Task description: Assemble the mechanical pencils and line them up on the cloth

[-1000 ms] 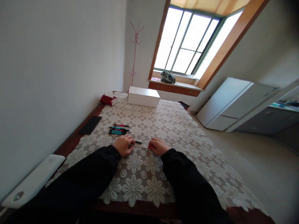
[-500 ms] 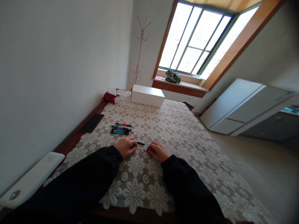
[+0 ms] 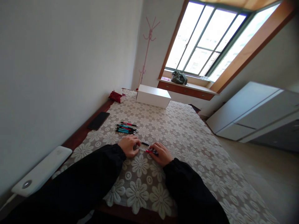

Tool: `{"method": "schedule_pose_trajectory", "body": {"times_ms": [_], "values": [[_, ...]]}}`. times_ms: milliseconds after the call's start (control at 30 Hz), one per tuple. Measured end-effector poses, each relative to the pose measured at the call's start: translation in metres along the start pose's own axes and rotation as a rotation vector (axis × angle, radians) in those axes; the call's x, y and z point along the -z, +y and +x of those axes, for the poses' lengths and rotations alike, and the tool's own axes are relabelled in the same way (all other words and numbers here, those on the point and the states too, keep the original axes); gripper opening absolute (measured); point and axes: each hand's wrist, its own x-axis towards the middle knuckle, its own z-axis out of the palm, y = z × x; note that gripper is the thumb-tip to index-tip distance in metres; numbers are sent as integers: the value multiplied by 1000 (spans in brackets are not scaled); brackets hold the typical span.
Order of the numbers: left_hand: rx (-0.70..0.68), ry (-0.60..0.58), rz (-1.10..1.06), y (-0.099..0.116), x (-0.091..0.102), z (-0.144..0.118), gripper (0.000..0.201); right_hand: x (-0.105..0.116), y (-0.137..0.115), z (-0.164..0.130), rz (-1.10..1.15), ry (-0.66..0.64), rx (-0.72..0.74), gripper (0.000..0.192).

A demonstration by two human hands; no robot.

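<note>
My left hand (image 3: 130, 146) is closed, thumb and fingertips pinching one end of a thin pale pen refill (image 3: 142, 150) just above the cloth. My right hand (image 3: 161, 154) grips a red and black pen barrel (image 3: 148, 151), whose red end points left towards the refill. The refill and the barrel lie in one line; fingers hide part of each, and I cannot tell how far one sits inside the other. A short black pen part (image 3: 145, 143) lies on the cloth between the hands, slightly beyond them. Behind the left hand several pens (image 3: 126, 131), blue, red and black, lie side by side.
A floral lace tablecloth (image 3: 140, 193) covers the table. Further back stand a white box (image 3: 153, 95) and a red packet (image 3: 117, 96). Along the left edge lie a black phone (image 3: 99, 120) and a long white device (image 3: 42, 171), close to the left sleeve.
The whole view has shifted, so things appear further right. More of the red and black barrel now shows at the right fingers. Both hands keep nearly the same places on the table.
</note>
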Motion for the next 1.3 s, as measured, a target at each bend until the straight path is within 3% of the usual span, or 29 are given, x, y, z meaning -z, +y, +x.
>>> {"method": "schedule_pose_trajectory", "body": {"times_ms": [200, 500, 767, 933, 1133, 1300], "values": [[-34, 5, -45, -2, -5, 0, 9, -3, -1, 1, -8, -7, 24, 15], [68, 57, -119, -1, -8, -2, 15, 1, -5, 2, -84, -13, -10, 16], [4, 53, -184, -6, -14, 0, 20, -4, 0, -1, 85, -1, -68, 14], [-52, 48, -164, -8, -16, 0, 21, -5, -1, -1, 83, 4, -84, 16], [-67, 62, -160, -7, -16, -1, 22, -3, -2, 0, 45, 25, 4, 17], [-96, 82, -171, -6, -15, -1, 22, -4, 0, 0, -26, 39, -29, 19]]}}
